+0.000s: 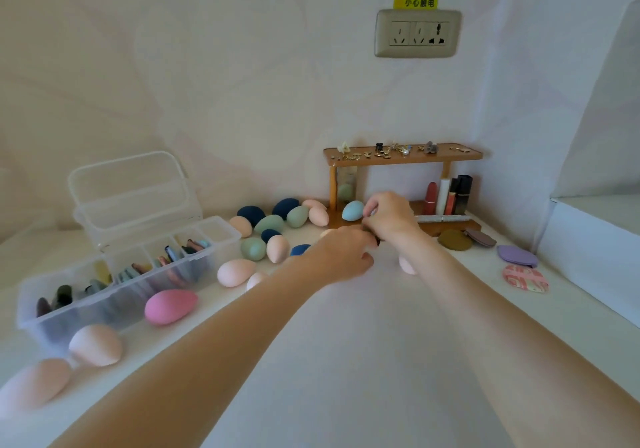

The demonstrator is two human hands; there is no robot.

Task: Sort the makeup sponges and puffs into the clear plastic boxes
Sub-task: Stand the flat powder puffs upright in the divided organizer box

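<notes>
Both hands meet over the white tabletop (346, 361) in front of the wooden shelf (403, 156). The left hand (341, 257) has its grip curled palm-down; whether it clamps anything cannot be told. The right hand (389, 217) has its grip pinched together around a small dark item (375, 238), mostly hidden. Just left of the right grip a light blue sponge (352, 210) rests at the shelf base. Further left of both grips lie loose egg-shaped sponges in navy, green and pink, including a bright pink sponge (170, 306) touching the divided clear box (121, 274), whose compartments hold upright puffs. Right of the grips lie an olive puff (454, 239), a purple puff (516, 255) and a patterned puff (525, 278).
</notes>
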